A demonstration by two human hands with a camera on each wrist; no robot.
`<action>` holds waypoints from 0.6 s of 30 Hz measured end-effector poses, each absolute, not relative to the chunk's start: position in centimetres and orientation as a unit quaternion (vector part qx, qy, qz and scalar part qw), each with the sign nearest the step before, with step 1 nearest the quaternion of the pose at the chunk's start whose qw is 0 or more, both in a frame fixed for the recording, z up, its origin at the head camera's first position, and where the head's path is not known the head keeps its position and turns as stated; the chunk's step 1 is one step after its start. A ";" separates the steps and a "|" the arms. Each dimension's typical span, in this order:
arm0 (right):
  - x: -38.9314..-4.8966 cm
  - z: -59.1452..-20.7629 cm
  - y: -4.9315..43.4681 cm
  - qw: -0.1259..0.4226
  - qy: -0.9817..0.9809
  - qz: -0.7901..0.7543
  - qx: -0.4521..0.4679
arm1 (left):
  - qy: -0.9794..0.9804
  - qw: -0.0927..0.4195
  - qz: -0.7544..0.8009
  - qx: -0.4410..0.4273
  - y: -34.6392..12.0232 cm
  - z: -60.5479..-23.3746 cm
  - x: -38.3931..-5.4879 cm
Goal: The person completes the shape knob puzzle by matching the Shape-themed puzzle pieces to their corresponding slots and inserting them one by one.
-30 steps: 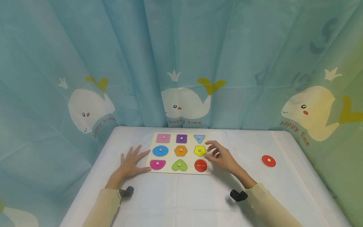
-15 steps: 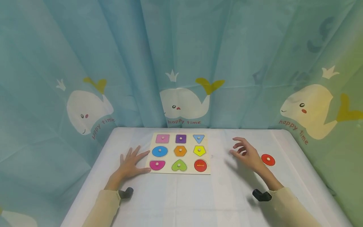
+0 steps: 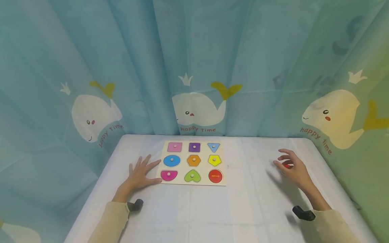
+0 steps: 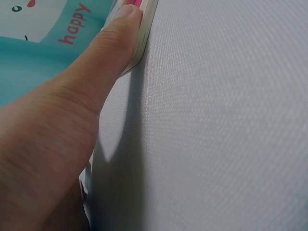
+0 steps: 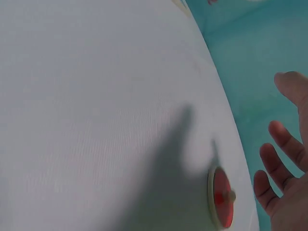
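Note:
A wooden shape puzzle board [image 3: 180, 167] lies on the table, bearing knobbed pieces in several colours. At its near right corner shows a red circle recess [image 3: 215, 176] printed with a word and without a knob. My left hand [image 3: 140, 175] rests at the board's left edge, fingers spread, thumb on the corner beside the magenta half-round piece [image 3: 169, 175]. Off to the right, my right hand [image 3: 293, 168] hovers over the red round puzzle piece [image 5: 222, 196], mostly hiding it in the head view. The right wrist view shows relaxed fingers apart from its knob, holding nothing.
A white cloth covers the table [image 3: 197, 209]. Behind it and along both sides hangs a blue-green curtain [image 3: 261, 67] with whale prints. A dark wrist camera [image 3: 304, 213] juts from the right wrist, another camera [image 3: 135, 205] from the left.
My right hand has moved right, from the yellow pentagon at the board's edge to above the red round piece. The left hand has stayed at the board.

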State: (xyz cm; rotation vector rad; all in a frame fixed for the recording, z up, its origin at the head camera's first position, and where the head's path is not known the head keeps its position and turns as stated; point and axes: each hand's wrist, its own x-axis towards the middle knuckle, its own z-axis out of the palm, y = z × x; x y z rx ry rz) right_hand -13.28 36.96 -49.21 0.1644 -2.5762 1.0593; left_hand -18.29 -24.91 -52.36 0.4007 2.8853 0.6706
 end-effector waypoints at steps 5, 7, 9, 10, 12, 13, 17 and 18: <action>-12.6 -49.7 38.7 0.164 -0.917 0.363 0.018 | 0.964 0.075 0.220 0.133 -24.9 -52.4 -18.3; -12.5 -49.9 39.3 0.157 -0.922 0.355 -0.001 | 0.964 0.072 0.218 0.135 -25.0 -52.5 -18.3; -12.3 -50.1 39.7 0.144 -0.925 0.351 -0.019 | 0.964 0.069 0.218 0.137 -25.0 -52.5 -18.4; -12.2 -50.2 39.9 0.137 -0.926 0.350 -0.027 | 0.964 0.068 0.218 0.138 -25.0 -52.6 -18.4; -12.1 -50.5 40.2 0.124 -0.927 0.351 -0.036 | 0.963 0.068 0.221 0.138 -25.0 -52.6 -18.4; -12.0 -50.7 40.3 0.119 -0.928 0.352 -0.038 | 0.963 0.069 0.222 0.138 -25.0 -52.6 -18.4; -11.9 -51.6 40.6 0.110 -0.931 0.347 -0.039 | 0.962 0.073 0.224 0.136 -25.0 -52.6 -18.4; -11.9 -51.7 40.7 0.110 -0.932 0.344 -0.038 | 0.963 0.073 0.223 0.136 -25.0 -52.6 -18.4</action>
